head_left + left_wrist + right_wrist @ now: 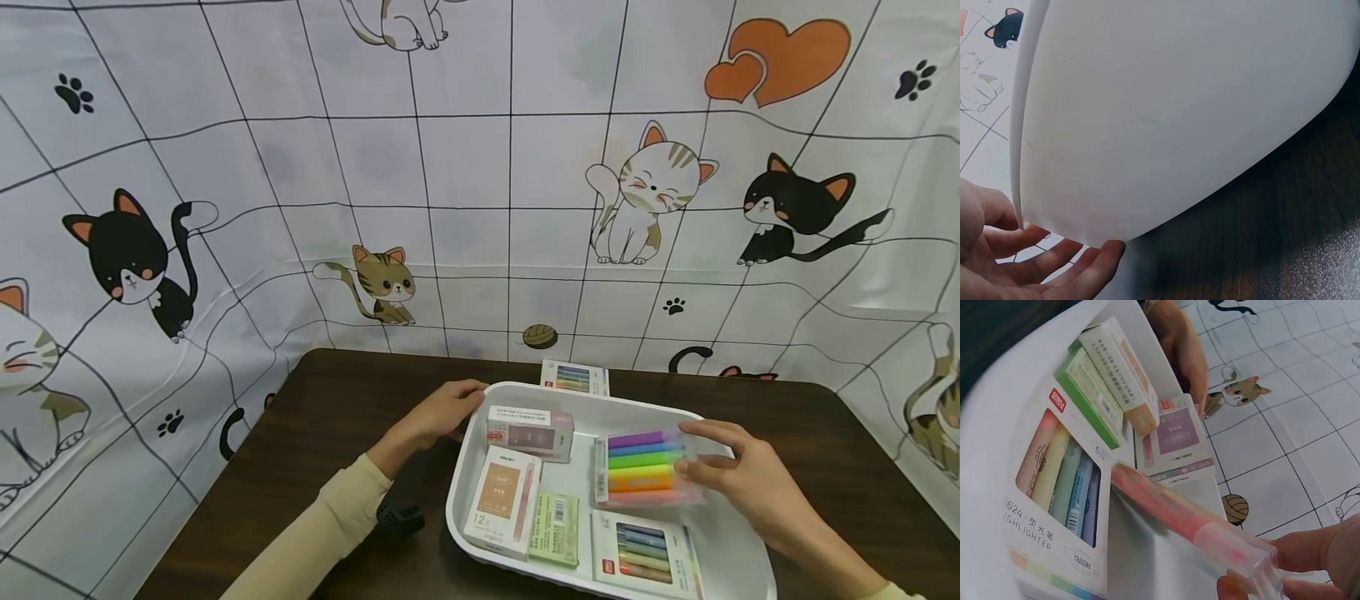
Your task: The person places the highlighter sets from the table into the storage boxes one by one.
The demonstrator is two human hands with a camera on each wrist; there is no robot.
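A white plastic tray (738,546) holds several stationery boxes. My left hand (438,415) grips its far left corner, and in the left wrist view the thumb lies at the rim while the fingers curl against the outside wall (1172,112). With thumb and fingers my right hand (753,475) pinches the right end of a clear pack of highlighters (641,475) in rainbow colours. The right wrist view shows this pack tilted, its far end over the tray. Below it in the head view lies a white highlighter box (645,554) with a window.
Inside the tray's left part are a pink-and-white box (528,433), a white box with a tan panel (502,500) and a green box (555,529). Another windowed box (575,377) lies behind the tray on the dark table (352,400). A black object (400,518) is near the left forearm.
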